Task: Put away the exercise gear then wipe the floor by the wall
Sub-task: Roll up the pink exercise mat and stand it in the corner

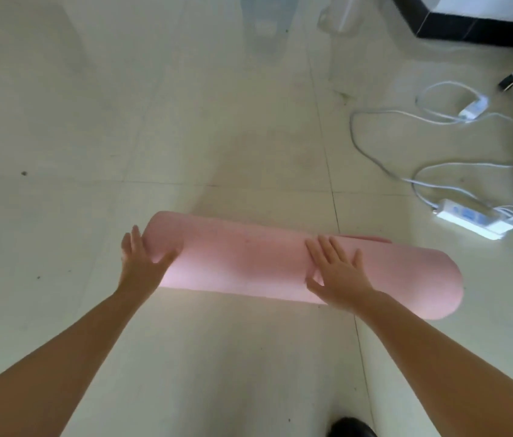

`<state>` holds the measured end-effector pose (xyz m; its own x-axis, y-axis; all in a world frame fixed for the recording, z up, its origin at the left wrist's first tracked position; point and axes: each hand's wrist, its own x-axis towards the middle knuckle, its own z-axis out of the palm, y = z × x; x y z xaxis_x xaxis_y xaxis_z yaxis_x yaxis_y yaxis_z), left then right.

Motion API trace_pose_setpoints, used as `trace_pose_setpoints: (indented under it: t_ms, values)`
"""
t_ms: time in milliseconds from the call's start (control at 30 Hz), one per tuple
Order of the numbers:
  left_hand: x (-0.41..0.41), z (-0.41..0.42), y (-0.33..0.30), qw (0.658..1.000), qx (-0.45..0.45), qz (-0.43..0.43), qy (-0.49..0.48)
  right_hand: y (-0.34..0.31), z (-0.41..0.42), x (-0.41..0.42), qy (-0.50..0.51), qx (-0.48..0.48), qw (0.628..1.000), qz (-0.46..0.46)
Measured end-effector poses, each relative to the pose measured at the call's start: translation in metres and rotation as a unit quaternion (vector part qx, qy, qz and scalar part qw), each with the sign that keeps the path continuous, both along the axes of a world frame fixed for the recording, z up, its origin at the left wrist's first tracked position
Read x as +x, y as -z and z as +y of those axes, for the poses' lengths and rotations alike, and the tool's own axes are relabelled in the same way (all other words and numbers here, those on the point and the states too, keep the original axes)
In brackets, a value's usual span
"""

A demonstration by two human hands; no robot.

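Pressing one rolled pink mat [249,266] on the floor [60,121], two flat open hands, left hand [141,263] and right hand [340,275], grasp nothing.

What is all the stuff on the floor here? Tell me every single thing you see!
rolled pink foam exercise mat: one, pink, lying across the floor in front of the person
white power strip: one, white, on the floor at the right
white cables: several, white, looping over the floor at the right
small white adapter: one, white, upper right among the cables
pale glossy floor tiles: many, off-white, all around
black baseboard: one, black, top right corner
dark shoe tip: one, black, bottom edge
left hand: one, flat against the mat's left end
right hand: one, flat on top of the mat
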<state>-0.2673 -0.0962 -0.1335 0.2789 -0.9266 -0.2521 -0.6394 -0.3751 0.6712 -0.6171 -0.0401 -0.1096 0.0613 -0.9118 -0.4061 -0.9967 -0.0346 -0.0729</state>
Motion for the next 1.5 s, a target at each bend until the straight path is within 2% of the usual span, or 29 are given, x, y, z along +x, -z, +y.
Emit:
trace_pose_setpoints:
  t_ms: [67,100,133,267,400,467,567,633,700,733,800,867,900,933,967,1000,1033,1100,1133,1200,1300,1367,1433,1467,1500]
  values:
    - [0.013,-0.011,-0.002,0.978,0.095,0.177,-0.052,-0.003,-0.007,0.002,0.011,0.017,1.000,-0.001]
    - [0.017,-0.014,-0.003,0.959,0.125,0.253,-0.036,-0.003,-0.008,0.004,0.020,0.022,1.000,0.000]
    - [0.021,-0.015,-0.007,0.947,0.151,0.283,-0.007,-0.004,-0.008,0.006,0.026,0.029,0.999,0.004]
    - [0.024,0.006,-0.029,0.917,0.224,0.326,0.059,-0.015,-0.006,0.019,0.078,0.099,0.992,0.004]
    - [-0.006,0.038,-0.083,0.902,0.232,0.363,-0.003,-0.055,0.001,0.037,0.129,0.119,0.982,-0.064]
    - [-0.026,0.045,-0.126,0.898,0.226,0.377,-0.009,-0.087,0.009,0.047,0.152,0.134,0.970,-0.134]
    - [-0.058,0.040,-0.196,0.926,0.166,0.333,0.070,-0.136,0.024,0.059,0.191,0.121,0.947,-0.229]
    - [-0.086,0.018,-0.304,0.952,0.119,0.250,0.132,-0.231,0.006,0.040,0.254,0.080,0.915,-0.302]
    - [-0.109,0.017,-0.346,0.965,0.043,0.150,0.212,-0.262,0.007,0.038,0.272,0.020,0.891,-0.362]
    - [-0.120,0.012,-0.376,0.958,0.008,0.097,0.271,-0.285,-0.001,0.029,0.282,0.001,0.879,-0.384]
    - [-0.137,0.008,-0.427,0.925,-0.037,-0.017,0.377,-0.336,-0.009,0.016,0.331,0.000,0.834,-0.440]
    - [-0.147,0.014,-0.456,0.855,-0.100,-0.140,0.490,-0.383,-0.007,0.007,0.383,0.036,0.756,-0.530]
    - [-0.150,0.017,-0.459,0.815,-0.134,-0.187,0.532,-0.403,-0.009,0.003,0.394,0.044,0.729,-0.558]
    - [-0.154,0.021,-0.463,0.774,-0.165,-0.232,0.566,-0.421,-0.011,-0.001,0.395,0.044,0.719,-0.570]
    - [-0.155,0.027,-0.461,0.742,-0.179,-0.261,0.591,-0.435,-0.012,-0.003,0.392,0.039,0.716,-0.577]
    - [-0.155,0.033,-0.461,0.722,-0.183,-0.279,0.607,-0.447,-0.013,-0.002,0.384,0.033,0.733,-0.560]
    - [-0.152,0.038,-0.455,0.710,-0.190,-0.288,0.614,-0.455,-0.014,0.001,0.363,0.028,0.766,-0.529]
    - [-0.145,0.049,-0.448,0.694,-0.177,-0.288,0.635,-0.463,-0.011,0.012,0.276,0.048,0.865,-0.416]
    - [-0.143,0.053,-0.446,0.689,-0.185,-0.283,0.641,-0.462,-0.008,0.020,0.232,0.070,0.899,-0.366]
    - [-0.139,0.060,-0.437,0.687,-0.235,-0.272,0.632,-0.455,-0.002,0.033,0.185,0.070,0.931,-0.306]
    - [-0.129,0.063,-0.428,0.688,-0.293,-0.322,0.581,-0.447,0.000,0.041,0.194,0.045,0.948,-0.249]
    - [-0.119,0.065,-0.429,0.719,-0.303,-0.336,0.528,-0.440,-0.003,0.043,0.217,0.042,0.942,-0.252]
    - [-0.110,0.068,-0.430,0.796,-0.266,-0.358,0.411,-0.435,-0.011,0.046,0.225,0.037,0.936,-0.268]
    - [-0.106,0.070,-0.430,0.851,-0.203,-0.352,0.331,-0.432,-0.017,0.047,0.229,0.037,0.933,-0.274]
    - [-0.103,0.073,-0.429,0.914,-0.134,-0.305,0.230,-0.430,-0.022,0.046,0.236,0.033,0.929,-0.283]
